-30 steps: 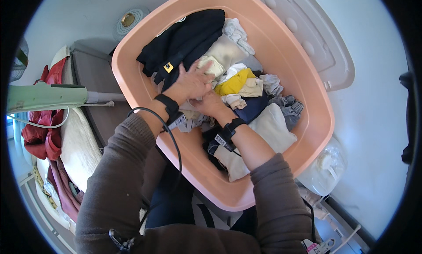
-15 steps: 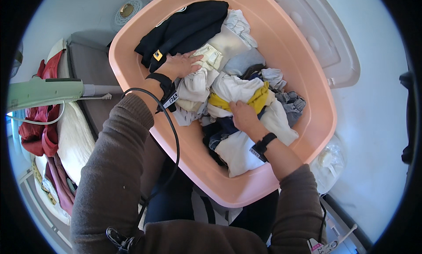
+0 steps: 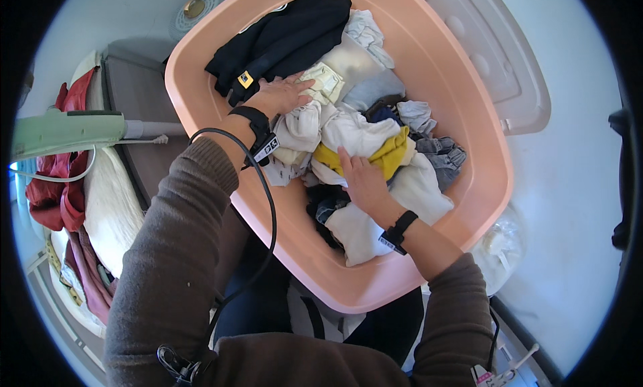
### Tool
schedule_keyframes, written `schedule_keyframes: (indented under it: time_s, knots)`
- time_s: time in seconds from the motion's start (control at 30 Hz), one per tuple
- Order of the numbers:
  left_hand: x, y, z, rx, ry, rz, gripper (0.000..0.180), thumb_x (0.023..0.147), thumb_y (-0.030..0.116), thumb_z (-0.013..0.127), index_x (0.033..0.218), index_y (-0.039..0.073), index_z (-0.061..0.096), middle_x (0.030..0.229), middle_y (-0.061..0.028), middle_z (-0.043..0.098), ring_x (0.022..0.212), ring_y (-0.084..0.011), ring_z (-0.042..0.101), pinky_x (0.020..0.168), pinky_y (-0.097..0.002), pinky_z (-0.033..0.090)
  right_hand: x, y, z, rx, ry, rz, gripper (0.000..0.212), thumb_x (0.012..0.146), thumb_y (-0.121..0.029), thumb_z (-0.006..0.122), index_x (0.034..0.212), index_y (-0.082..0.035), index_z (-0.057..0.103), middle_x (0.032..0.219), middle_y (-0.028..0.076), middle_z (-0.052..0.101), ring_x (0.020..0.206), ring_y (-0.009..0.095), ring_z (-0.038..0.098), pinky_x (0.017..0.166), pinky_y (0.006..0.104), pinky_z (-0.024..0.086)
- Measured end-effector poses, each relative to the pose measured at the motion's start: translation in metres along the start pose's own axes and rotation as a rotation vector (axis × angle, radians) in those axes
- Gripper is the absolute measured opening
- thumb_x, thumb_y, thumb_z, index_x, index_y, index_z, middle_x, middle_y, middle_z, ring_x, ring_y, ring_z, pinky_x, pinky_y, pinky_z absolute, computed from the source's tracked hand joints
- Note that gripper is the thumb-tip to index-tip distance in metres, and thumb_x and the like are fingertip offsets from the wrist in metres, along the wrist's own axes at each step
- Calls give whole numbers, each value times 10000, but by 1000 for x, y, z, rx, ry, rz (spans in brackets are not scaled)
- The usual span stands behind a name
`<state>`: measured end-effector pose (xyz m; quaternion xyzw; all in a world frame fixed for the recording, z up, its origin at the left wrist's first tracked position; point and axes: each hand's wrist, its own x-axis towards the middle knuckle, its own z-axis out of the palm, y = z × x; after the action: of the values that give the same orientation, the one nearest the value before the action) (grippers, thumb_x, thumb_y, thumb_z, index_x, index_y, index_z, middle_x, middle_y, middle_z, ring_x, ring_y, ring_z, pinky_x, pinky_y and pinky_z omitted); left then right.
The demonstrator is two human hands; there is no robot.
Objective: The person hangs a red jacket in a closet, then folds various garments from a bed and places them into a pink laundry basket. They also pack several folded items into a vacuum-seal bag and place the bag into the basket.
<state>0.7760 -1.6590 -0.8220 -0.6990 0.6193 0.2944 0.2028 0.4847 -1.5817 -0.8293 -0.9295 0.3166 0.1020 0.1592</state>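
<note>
A large peach plastic tub (image 3: 462,206) holds a loose heap of clothes. My left hand (image 3: 284,95) lies open on the heap, fingers stretched over a pale cream garment (image 3: 324,83) beside a black garment (image 3: 295,35). Farther right, my right hand (image 3: 365,182) rests open with fingers extended, touching a yellow cloth (image 3: 390,158) and the white cloth (image 3: 362,134) just above it. Below that hand is a white garment (image 3: 422,192), with dark clothes (image 3: 325,213) to its left. Grey-blue denim (image 3: 442,159) sits at the right of the heap.
Behind the tub at the right leans a translucent lid (image 3: 499,65). Left of it stand a grey box-like piece (image 3: 144,92), a green-handled pole (image 3: 74,136) and red cloth (image 3: 53,192). A black cable (image 3: 271,213) loops by my left forearm. A clear plastic bag (image 3: 499,249) is at right.
My right hand has gone from closed fingers at the yellow cloth to stretched fingers, shifting slightly left. My left hand has barely moved.
</note>
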Motion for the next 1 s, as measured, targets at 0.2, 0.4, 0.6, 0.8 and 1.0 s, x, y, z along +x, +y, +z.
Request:
schedule_keyframes:
  time_s: [0.2,0.4,0.6,0.8,1.0]
  knots:
    - [-8,6,4,-16,19,10,584,1019,509,412,1562,394,229,1663,-6,121,1461,-393,275,1112,-709,215,39,39,-1,-393,216,-17,590,786,-173,689,1319,-34,476,1439,167,423,1359,371,382,1065,606,344]
    - [-24,11,5,12,34,50,628,1017,507,407,1580,353,176,1666,-64,81,1484,-387,226,1113,-700,222,63,58,4,-115,-145,171,379,829,-152,621,1195,-105,535,1271,177,606,1185,388,571,884,541,489]
    - [-54,22,4,-47,271,291,1217,669,480,850,1590,157,123,1640,-175,144,1513,-383,126,1193,-604,89,63,73,-78,29,1,129,344,795,-157,616,1118,-77,528,913,204,704,871,388,688,792,510,524]
    - [-63,63,7,-278,389,554,1276,615,395,895,1584,121,111,1625,-209,164,1518,-381,104,1216,-538,93,39,59,-221,27,226,173,372,751,-195,684,1106,-117,610,916,181,709,894,380,683,801,464,527]
    - [-80,78,-49,-1124,264,713,768,734,310,817,1385,87,476,1339,-156,543,1294,-277,463,1104,-360,351,-12,38,-343,211,262,263,377,711,-171,695,1068,-84,609,877,123,692,858,243,675,790,340,509]
